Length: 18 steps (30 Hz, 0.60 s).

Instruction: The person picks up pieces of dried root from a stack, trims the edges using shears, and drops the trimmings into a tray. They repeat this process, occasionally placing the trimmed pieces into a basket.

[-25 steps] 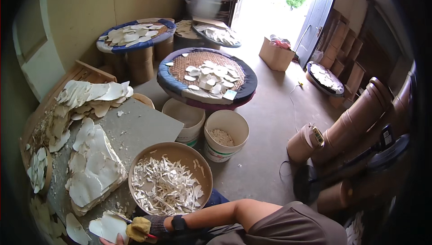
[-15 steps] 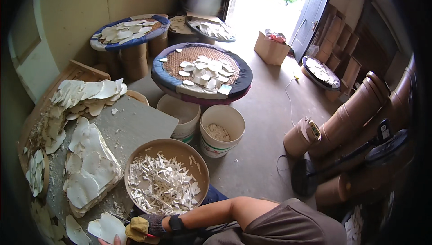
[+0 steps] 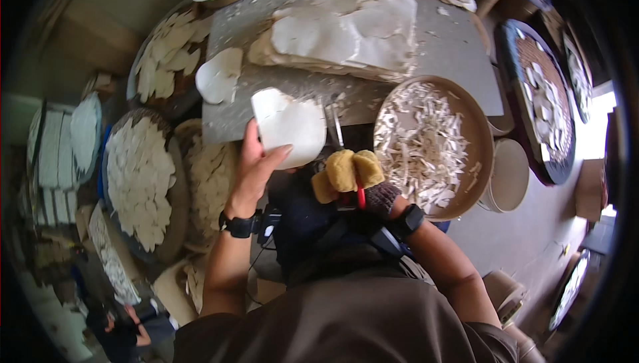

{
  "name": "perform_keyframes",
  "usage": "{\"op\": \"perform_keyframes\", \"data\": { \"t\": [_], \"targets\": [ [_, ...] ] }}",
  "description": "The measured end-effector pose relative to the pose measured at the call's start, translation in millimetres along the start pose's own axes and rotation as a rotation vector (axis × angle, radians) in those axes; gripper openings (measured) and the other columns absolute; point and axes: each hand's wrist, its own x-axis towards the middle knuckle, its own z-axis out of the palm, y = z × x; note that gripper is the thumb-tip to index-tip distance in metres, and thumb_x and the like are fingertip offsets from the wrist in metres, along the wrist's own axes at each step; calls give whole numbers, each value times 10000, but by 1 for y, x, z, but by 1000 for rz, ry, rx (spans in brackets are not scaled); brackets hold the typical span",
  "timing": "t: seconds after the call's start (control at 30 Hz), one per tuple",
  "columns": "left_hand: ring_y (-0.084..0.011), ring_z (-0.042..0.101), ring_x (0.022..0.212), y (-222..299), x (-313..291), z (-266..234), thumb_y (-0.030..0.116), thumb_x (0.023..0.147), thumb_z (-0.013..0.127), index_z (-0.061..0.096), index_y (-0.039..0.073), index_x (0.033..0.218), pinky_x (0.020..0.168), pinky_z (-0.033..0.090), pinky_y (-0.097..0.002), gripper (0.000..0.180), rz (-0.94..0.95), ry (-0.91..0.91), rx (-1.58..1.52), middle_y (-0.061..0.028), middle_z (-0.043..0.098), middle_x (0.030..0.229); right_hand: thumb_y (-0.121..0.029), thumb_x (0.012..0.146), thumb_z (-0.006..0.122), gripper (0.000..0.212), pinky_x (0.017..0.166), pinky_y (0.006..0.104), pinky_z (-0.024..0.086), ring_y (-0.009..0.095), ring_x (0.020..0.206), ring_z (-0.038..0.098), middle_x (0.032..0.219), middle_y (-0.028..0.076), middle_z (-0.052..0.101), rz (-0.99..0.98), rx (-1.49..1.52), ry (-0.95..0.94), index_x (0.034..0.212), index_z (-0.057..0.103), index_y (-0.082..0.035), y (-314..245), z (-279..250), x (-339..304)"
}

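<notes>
My left hand [image 3: 249,170] pinches a thin, white, curved-edged sheet [image 3: 289,130] between thumb and fingers, in front of the grey table's near edge. Just right of it, my right hand [image 3: 379,196], in a dark knit glove with yellow padding [image 3: 346,171] about the fingers, grips a pair of scissors [image 3: 337,126]. A bit of red handle shows below the padding, and the metal blades point away from me, close beside the sheet. A round tan tub [image 3: 480,163] of narrow white offcuts stands right of my right hand. One loose white sheet [image 3: 219,76] lies on the table, left of the held one.
A thick stack of white sheets [image 3: 319,33] lies on the grey table [image 3: 219,120]. Round trays of pieces [image 3: 140,176] stand at the left, and a cloth-rimmed woven tray [image 3: 512,63] at the right. Beyond the tub is a white bucket [image 3: 509,176]. Another person [image 3: 120,330] is at lower left.
The view has swung left and downward, bringing both forearms and the whole held sheet into sight. My left hand still holds the sheet, my right the scissors.
</notes>
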Motion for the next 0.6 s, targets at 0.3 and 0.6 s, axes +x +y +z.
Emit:
{"op": "perform_keyframes", "data": {
  "t": [0.3,0.6],
  "targets": [
    [-137,573,840,4,-12,-10,42,764,596,259,37,1248,542,518,-233,590,-53,-48,48,-102,511,1066,-217,895,461,353,902,346,436,232,1022,538,1108,154,533,373,1080,18,1146,451,31,24,15,5],
    [-155,565,896,-30,-6,-13,40,791,578,232,46,1320,742,483,-257,633,10,226,-104,-121,531,1099,-181,889,469,312,893,335,438,220,1001,546,1082,148,545,221,1259,-86,1106,472,43,28,17,9]
  ]
}}
